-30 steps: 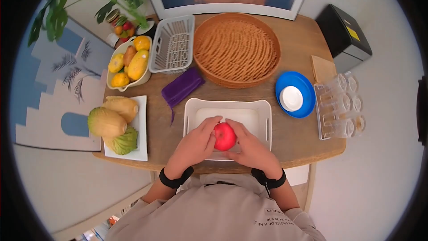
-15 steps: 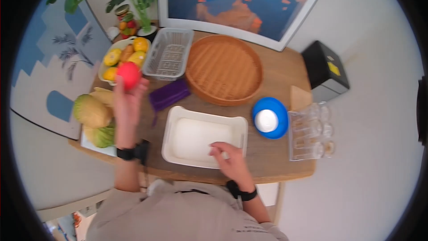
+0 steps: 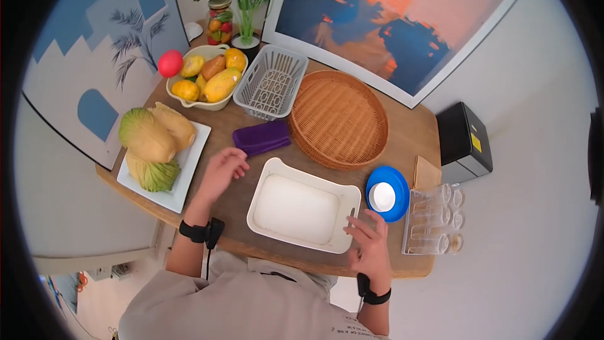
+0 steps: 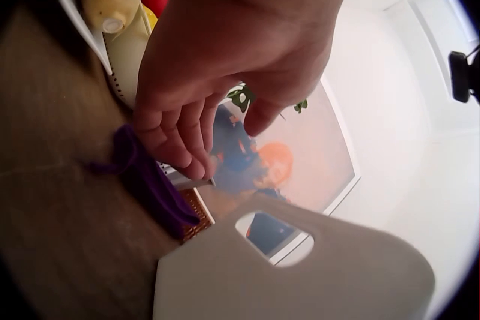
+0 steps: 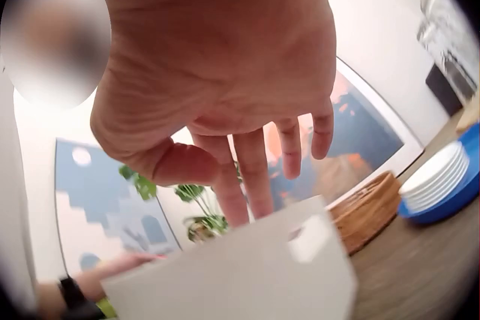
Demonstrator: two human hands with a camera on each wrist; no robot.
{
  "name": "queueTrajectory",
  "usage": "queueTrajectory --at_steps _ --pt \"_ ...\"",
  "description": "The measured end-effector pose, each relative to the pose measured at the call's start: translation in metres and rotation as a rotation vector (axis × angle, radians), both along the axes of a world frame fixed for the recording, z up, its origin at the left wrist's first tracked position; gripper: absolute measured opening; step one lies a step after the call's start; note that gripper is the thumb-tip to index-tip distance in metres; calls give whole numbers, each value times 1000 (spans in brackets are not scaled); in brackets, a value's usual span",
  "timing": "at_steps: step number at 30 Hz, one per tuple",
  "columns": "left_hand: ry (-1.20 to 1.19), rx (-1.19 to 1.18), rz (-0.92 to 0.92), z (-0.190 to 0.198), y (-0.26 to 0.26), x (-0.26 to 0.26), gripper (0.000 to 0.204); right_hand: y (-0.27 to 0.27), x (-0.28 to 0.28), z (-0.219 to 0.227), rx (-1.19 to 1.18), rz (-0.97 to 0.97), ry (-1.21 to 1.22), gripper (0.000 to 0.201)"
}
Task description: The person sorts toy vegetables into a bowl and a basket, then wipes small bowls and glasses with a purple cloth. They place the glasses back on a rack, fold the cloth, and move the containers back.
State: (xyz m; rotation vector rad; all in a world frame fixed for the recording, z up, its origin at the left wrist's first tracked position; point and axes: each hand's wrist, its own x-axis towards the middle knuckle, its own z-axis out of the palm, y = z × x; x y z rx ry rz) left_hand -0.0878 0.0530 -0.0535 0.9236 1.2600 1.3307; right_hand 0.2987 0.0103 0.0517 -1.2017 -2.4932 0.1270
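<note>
Head view: the red apple [image 3: 170,63] sits at the left rim of the cream bowl [image 3: 209,106]. Your left hand [image 3: 219,173], which held it half a second ago, is now released, fingers loosely bent near the purple cloth [image 3: 261,137]. Your right hand [image 3: 372,249] has moved to the white bin's [image 3: 299,208] right end, holding nothing. Your shirt's print [image 3: 345,328] and the yellow label [image 3: 476,143] on the black box [image 3: 454,129] are too small to read.
</note>
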Motion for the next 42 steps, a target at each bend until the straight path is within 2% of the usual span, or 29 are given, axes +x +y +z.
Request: queueTrajectory --at_steps 2,4,5,7,10,12,15,17,18,19,21,23,25,26,27,28,29,33,36,40,42 --pt "172 21 -44 -5 -10 10 19 -2 8 -12 -83 29 -91 45" --pt "345 66 -58 12 -16 11 12 -6 9 -26 -150 70 -97 43" --pt "375 72 -37 29 -18 11 14 -9 10 -29 -201 96 -87 39" --pt "353 127 -3 37 -16 6 14 -9 15 -28 -292 147 -79 33" --pt "378 148 27 52 -15 -3 17 -7 8 -11 -175 220 49 30" --pt "413 153 34 62 -17 -9 19 -8 4 15 -142 209 42 28" --pt "704 188 97 100 -22 -34 26 -6 17 53 -76 178 18 29" --pt "932 266 253 121 -17 -59 33 -4 32 75 0 121 7 30" --pt "1148 290 300 133 -11 -77 37 -4 39 86 52 77 5 31" --pt "1365 310 340 143 -1 -99 43 -3 48 95 100 31 4 32" --pt "1648 317 214 158 51 -170 42 4 68 109 224 -60 13 33" --pt "1662 -297 -110 197 125 -222 36 13 78 120 345 -137 -2 30" --pt "1547 -319 51 140 195 -320 27 19 80 126 437 -240 -48 29" --pt "1772 -670 -67 154 223 -314 24 21 81 128 486 -290 -71 29" --pt "1799 -56 -86 93 266 -407 17 20 84 129 497 -319 -80 28" --pt "1929 -181 -214 89 279 -396 21 23 88 128 513 -345 -88 28" --pt "1953 -235 -284 79 289 -388 23 25 91 127 535 -369 -98 27" --pt "1684 -378 -288 23 306 -372 37 21 113 129 478 -471 -136 28" --pt "1547 -445 -302 -6 320 -381 49 24 117 127 444 -513 -147 28" --pt "1315 -782 -257 72 269 -305 48 53 104 113 469 -535 -111 27" --pt "1215 -671 -229 30 283 -353 55 81 100 100 480 -545 -76 23"
